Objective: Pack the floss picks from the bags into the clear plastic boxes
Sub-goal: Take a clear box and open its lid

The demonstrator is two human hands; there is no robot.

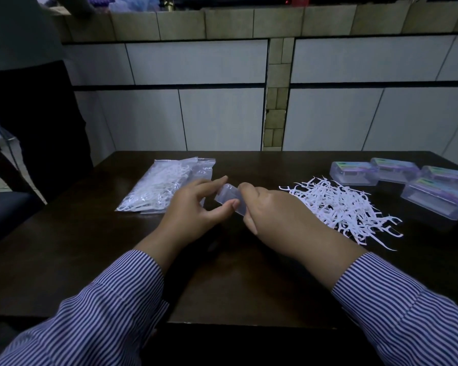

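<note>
- Clear plastic is what both hands work on: a small clear box (pixel 229 200) is held above the middle of the dark desk (pixel 90 247), the left hand (pixel 196 207) pinching its near-left end with thumb and fingers, the right hand (pixel 273 207) curled round its right end. Whether it is empty or its lid is open I cannot tell.
- Loose floss picks (pixel 341 210) lie heaped just right of the right hand; a sealed-looking bag of picks (pixel 161 186) lies flat just beyond the left hand.
- Closed boxes (pixel 397 175), four as far as I can see, sit clustered at the far right of the desk, just past the heap.
- Risk, as I judge it: the box is smooth and held only at its ends, so a hard pull at the lid could make it pop out of the grip and fall.
- A right sleeve or wrist swinging outward would likely drag through the heap and scatter picks toward the right edge, which the heap's outer strands already approach.
- Picks tangle; grabbing a clump may trail strays off the desk.
- Open room lies toward the body: bare wood between the forearms and the near edge, and on the left front corner.
</note>
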